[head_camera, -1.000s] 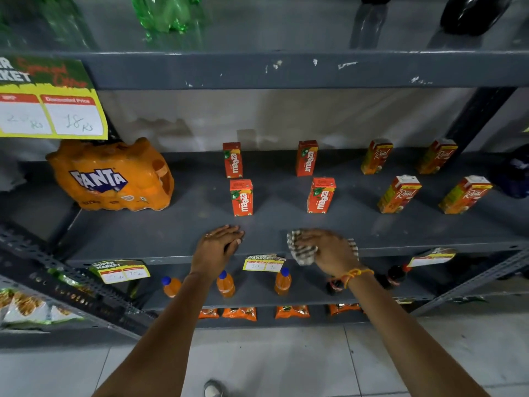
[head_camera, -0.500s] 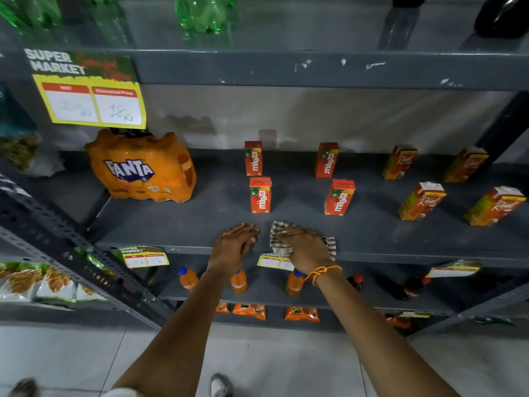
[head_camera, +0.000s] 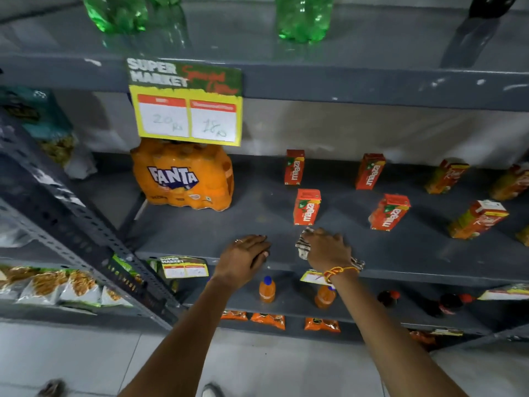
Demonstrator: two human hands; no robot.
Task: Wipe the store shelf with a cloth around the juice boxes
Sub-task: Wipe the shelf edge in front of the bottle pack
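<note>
Cloth [head_camera: 304,245] is lying bunched under the right hand [head_camera: 329,249], fingers pressing it flat on the shelf [head_camera: 400,253] front at lower centre; the left hand [head_camera: 243,257] is resting spread. Wiping is likely heading toward the nearest juice box [head_camera: 307,207], needing steering around it.

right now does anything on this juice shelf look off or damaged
Nothing is spilled or toppled. The front right Maaza box looks turned askew next to the straighter front left one. The upper shelf edge has chipped paint. The right hand presses the cloth on the shelf; the left hand rests flat.
</note>
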